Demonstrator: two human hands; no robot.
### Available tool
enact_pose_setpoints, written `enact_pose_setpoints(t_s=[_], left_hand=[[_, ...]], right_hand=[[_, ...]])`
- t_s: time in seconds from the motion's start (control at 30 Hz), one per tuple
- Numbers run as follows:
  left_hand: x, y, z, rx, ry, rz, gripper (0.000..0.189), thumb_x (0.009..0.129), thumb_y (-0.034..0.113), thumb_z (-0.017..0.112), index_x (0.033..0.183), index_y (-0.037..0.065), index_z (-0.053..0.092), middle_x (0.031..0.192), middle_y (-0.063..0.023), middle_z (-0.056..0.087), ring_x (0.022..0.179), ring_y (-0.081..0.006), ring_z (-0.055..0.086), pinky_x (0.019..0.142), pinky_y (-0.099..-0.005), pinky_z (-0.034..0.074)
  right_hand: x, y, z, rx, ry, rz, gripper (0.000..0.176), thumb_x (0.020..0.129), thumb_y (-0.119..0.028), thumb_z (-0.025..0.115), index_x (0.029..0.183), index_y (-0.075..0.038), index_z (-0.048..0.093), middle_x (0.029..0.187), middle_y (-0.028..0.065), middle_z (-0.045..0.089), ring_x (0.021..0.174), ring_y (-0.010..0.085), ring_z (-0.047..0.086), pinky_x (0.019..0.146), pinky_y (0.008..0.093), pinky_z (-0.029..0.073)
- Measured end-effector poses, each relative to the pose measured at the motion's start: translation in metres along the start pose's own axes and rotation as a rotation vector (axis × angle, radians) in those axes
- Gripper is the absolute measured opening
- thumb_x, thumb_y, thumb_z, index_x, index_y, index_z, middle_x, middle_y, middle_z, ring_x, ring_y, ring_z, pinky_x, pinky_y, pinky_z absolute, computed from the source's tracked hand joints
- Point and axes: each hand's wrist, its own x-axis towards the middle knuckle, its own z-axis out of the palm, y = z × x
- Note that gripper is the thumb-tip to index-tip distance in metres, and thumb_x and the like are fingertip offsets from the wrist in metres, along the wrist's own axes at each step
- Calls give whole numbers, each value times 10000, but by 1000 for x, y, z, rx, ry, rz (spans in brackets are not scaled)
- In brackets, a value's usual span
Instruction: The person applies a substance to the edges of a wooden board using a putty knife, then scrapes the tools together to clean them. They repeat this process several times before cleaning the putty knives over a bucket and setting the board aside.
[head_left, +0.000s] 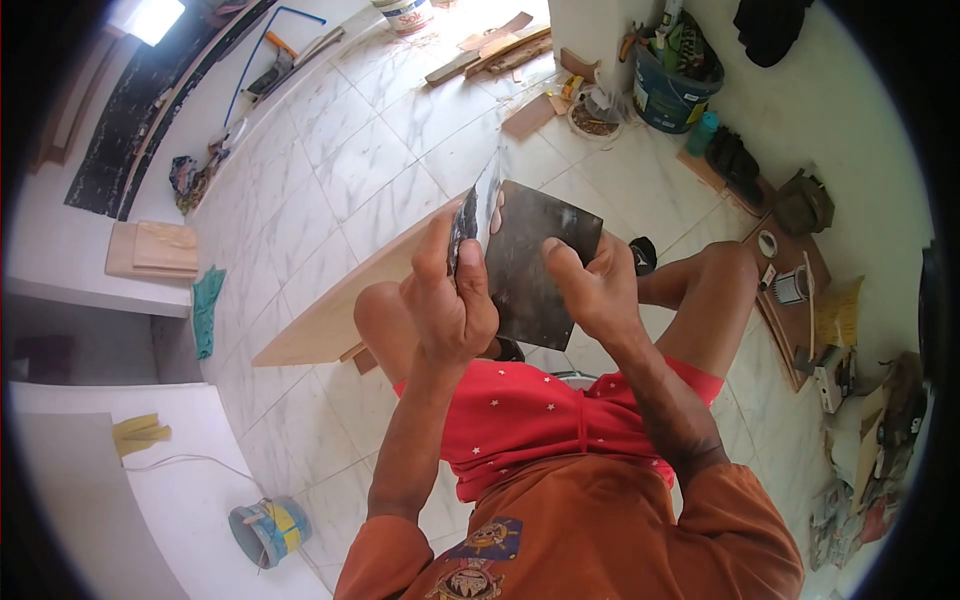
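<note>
My right hand (600, 290) is closed on a dark, flat rectangular plate (545, 255), its thumb lying across the upper face and its other fingers mostly hidden underneath. Beside it my left hand (450, 300) grips a thin dark piece with whitish smears (468, 218), seen nearly edge-on; its exact kind I cannot tell. The two pieces are close together, above my knees. Below them a pale wooden board (330, 310) slants across the floor by my leg.
Marble-look tiles (330, 180) cover the floor. Wood offcuts (500, 55) and a dark tool bucket (675, 95) stand ahead. To the right, a brown board (800, 335) carries a can (790, 287). A blue bucket (262, 535) lies at lower left, near a white ledge (170, 420).
</note>
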Motion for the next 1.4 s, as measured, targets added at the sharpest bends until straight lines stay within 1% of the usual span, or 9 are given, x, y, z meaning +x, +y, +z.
enact_pose_setpoints(t_s=[0.07,0.33,0.57,0.6,0.77,1.17,1.3,1.37,1.4], left_hand=[[-1,4,-4,58,-39,-112,341,1043,215,451,1331,32,445,1044,-171,691,909,-259,695,776,-334,536],[-1,0,-10,89,-5,-528,313,1052,173,454,1307,-8,457,1009,-150,661,847,-191,638,746,-297,504],[-5,-39,-18,-573,214,-1123,370,995,256,568,1307,63,518,1079,-44,662,1027,-140,629,847,-290,511],[-3,-37,-17,-659,214,-1166,374,983,226,584,1308,52,519,1083,-50,654,1029,-140,628,852,-285,518],[3,-23,-13,-913,229,-1309,377,965,149,608,1311,24,527,1137,-71,622,1018,-152,630,858,-295,541],[-11,-47,-20,-899,183,-1107,471,964,226,635,1354,15,478,1124,-73,644,947,-134,617,828,-263,501],[12,-24,-26,-635,307,-883,397,969,133,628,1316,15,474,1179,-97,606,1044,-151,598,904,-297,505],[18,-19,-20,-430,351,-742,421,975,137,624,1333,12,442,1198,-107,589,1053,-150,582,907,-291,493],[17,-16,-19,-303,292,-696,481,999,320,574,1385,85,412,1237,-100,590,1058,-177,589,895,-298,470]], right_hand=[[3,14,-2,32,31,31,159,913,-143,569,922,4,627,749,-32,570,656,41,480,572,232,391],[25,13,-26,280,-5,186,257,933,-176,597,1043,51,646,884,28,661,769,82,592,706,254,494],[17,-23,-45,-414,-195,-318,346,935,40,521,1261,-23,616,1123,104,671,903,138,638,812,279,500],[21,-14,-43,-509,-261,-535,532,833,150,522,1313,-69,599,1269,146,621,1095,250,642,924,331,501],[24,14,-32,-668,-421,-755,772,663,166,584,1384,-108,547,1406,105,547,1297,330,518,1073,447,429],[38,84,-76,-1069,-534,-684,724,729,143,566,1399,-128,522,1443,113,522,1362,298,467,1144,472,348],[19,57,-74,-754,-289,-398,580,851,123,518,1382,-109,530,1361,140,579,1195,326,596,957,418,511],[8,31,-63,-574,-169,-289,340,906,37,515,1232,-22,592,1023,93,647,844,174,601,715,297,488],[0,24,-59,-478,-134,-219,274,913,16,511,1171,-4,602,920,44,616,754,114,523,653,259,435]])
